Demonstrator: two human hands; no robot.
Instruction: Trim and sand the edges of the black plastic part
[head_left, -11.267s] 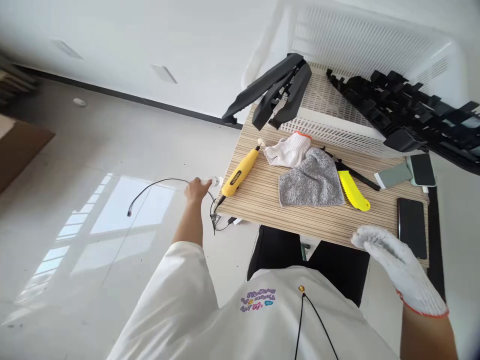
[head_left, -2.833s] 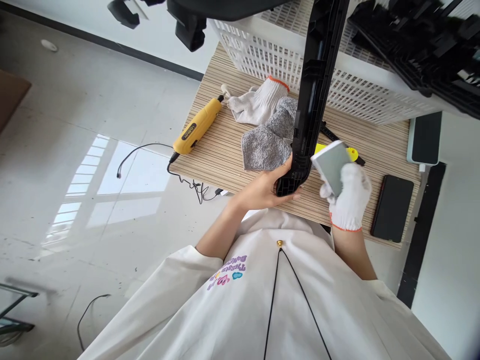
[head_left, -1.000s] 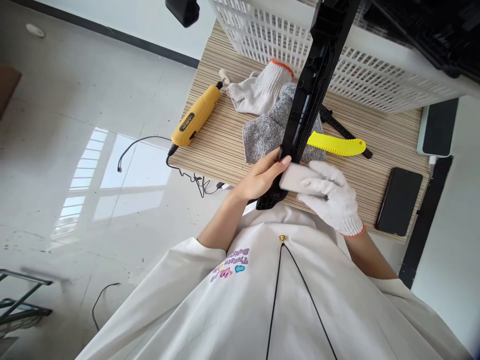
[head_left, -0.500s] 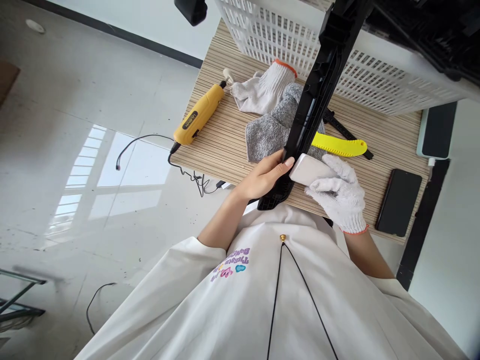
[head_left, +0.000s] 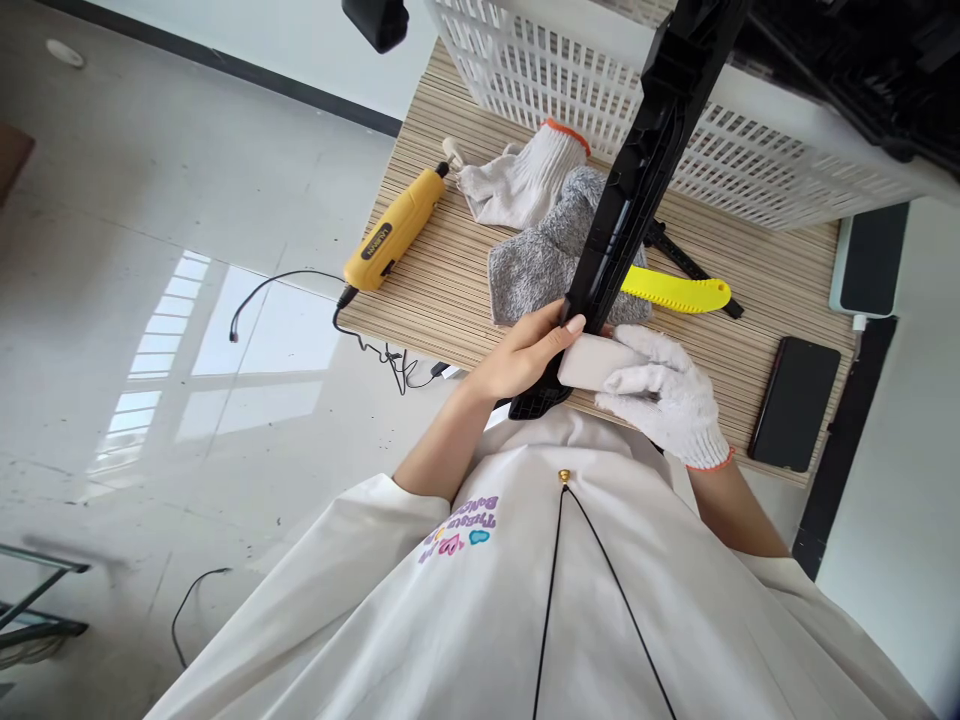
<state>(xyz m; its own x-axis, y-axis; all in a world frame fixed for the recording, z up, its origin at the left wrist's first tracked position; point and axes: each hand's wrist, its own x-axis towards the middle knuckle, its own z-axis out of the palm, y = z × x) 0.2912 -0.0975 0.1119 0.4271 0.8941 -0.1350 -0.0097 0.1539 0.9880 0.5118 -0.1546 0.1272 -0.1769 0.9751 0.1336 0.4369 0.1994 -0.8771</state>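
My bare left hand [head_left: 525, 358] is closed around the lower part of a long black plastic trim piece [head_left: 619, 205], which slants up toward the top right. In my right hand [head_left: 664, 390], wearing a white knit glove, is a pale rectangular block [head_left: 596, 362], maybe a sanding sponge; its exact kind is unclear. The block lies against the lower end of the trim piece and covers some of it. Behind the trim piece rest a grey cloth [head_left: 529, 270], a white knit glove [head_left: 525, 180] with an orange cuff and a yellow utility knife handle [head_left: 679, 290].
A white slatted basket [head_left: 772, 165] with black parts stands at the table's back. A yellow rotary tool [head_left: 394, 230] with a cord lies at the left. Toward the right are a black phone [head_left: 796, 402], another phone [head_left: 868, 260] and a thin black strip [head_left: 686, 258].
My right hand has brought the pale block left and slightly down across the trim piece's lower end. My left hand keeps its grip on the trim piece.
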